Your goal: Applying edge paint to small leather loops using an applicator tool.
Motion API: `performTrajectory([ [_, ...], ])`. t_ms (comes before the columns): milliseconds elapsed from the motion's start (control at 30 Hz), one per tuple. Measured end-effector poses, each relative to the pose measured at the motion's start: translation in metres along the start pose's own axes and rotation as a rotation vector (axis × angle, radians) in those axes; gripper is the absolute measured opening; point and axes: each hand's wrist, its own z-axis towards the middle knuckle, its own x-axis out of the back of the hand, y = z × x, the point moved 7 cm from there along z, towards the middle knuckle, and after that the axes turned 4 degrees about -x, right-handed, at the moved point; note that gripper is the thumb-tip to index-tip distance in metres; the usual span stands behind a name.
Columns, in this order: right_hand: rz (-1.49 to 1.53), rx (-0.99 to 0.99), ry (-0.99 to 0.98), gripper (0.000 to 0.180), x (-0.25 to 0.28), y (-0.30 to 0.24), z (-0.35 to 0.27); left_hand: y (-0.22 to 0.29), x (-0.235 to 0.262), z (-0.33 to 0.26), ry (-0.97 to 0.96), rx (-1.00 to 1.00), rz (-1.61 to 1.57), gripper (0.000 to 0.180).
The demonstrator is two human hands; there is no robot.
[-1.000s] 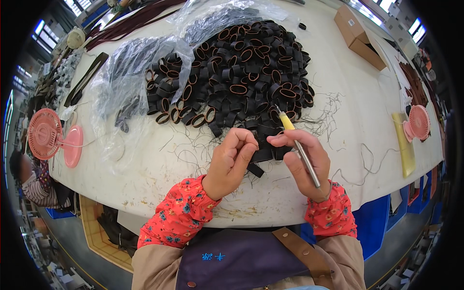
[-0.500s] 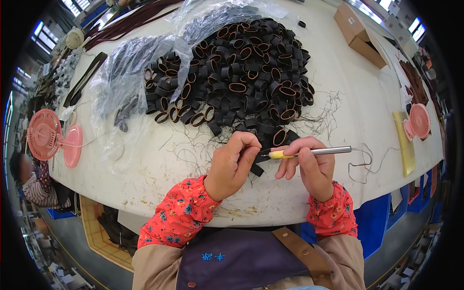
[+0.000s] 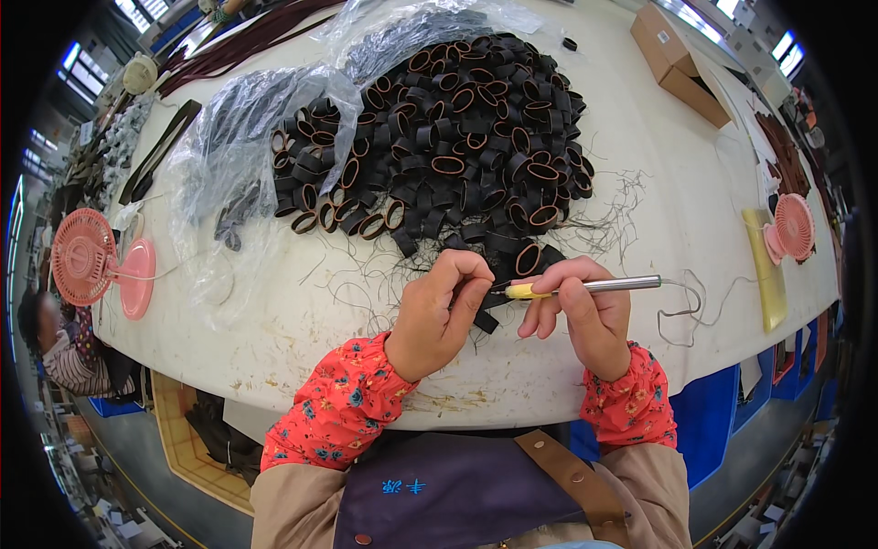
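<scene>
Red oversleeves [image 3: 334, 403], flowered in blue and yellow and gathered at the cuffs [image 3: 389, 359], met tan sleeves [image 3: 294, 503]. The dark purple apron [image 3: 457, 508] bore a blue marking [image 3: 403, 487] (bright against the cloth) and a round snap [image 3: 363, 539]; a brown strap [image 3: 560, 462] carried others.

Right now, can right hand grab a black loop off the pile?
Probably not cleanly: nothing blocks the way to the pile of black loops just beyond, but the right hand is holding the yellow-and-silver tool.

Both arms [image 3: 338, 398] angle inward — left hand [image 3: 441, 316] curled up, thumb [image 3: 469, 306] pressed to index finger [image 3: 465, 263], right hand [image 3: 585, 318] in a pen-type grip, fingertips [image 3: 540, 282] pointing left, near the other's.
</scene>
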Motion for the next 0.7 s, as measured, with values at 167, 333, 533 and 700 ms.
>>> performTrajectory([
  [167, -0.001, -0.019, 0.012, 0.026, -0.0004, -0.0001, -0.0003, 0.0009, 0.0001, -0.0002, -0.006, 0.001, 0.009, 0.009],
  [333, -0.002, -0.013, 0.012, 0.026, -0.0001, 0.0003, -0.0007, 0.0025, 0.0002, -0.0002, -0.001, -0.003, -0.001, 0.009],
  [533, -0.002, -0.006, 0.019, 0.026, 0.0006, -0.0003, 0.0000, 0.0010, -0.0003, -0.0003, -0.004, 0.010, -0.015, 0.009],
  [700, 0.023, 0.057, 0.008, 0.024, 0.0029, -0.0037, 0.0004, -0.0010, 0.0001, -0.0007, 0.013, 0.020, -0.042, 0.009],
])
